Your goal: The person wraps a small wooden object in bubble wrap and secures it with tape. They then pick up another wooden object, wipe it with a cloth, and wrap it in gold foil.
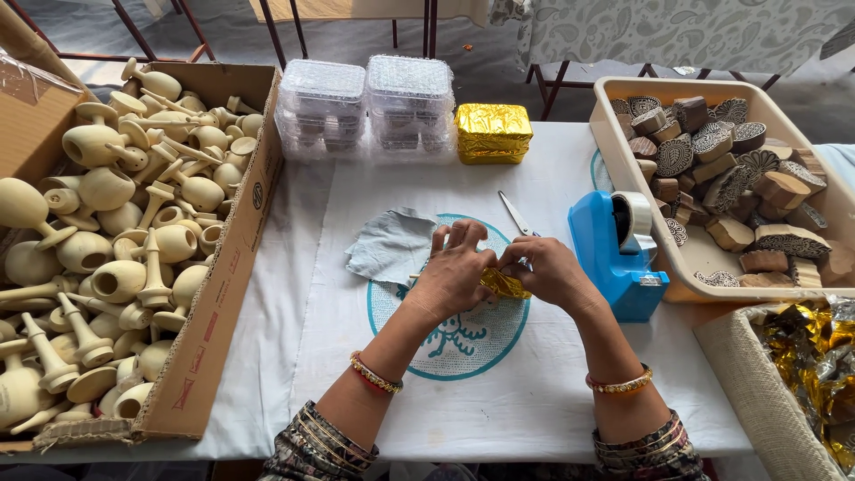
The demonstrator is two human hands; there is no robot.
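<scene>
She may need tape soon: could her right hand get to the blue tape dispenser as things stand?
Probably yes. The blue tape dispenser stands right beside the right hand, with nothing between them, though that hand and the left hand are both busy holding the gold foil piece.

Gold foil-wrapped piece point(504, 284): small, shiny, crinkled, lying low over white cloth with teal round print, at table centre. Mostly hidden under fingers; only lower gold edge showing between both hands. Left hand point(454, 272) covering its left part, right hand point(541, 270) pinching its right end. Exact shape inside foil hiding from view.
</scene>
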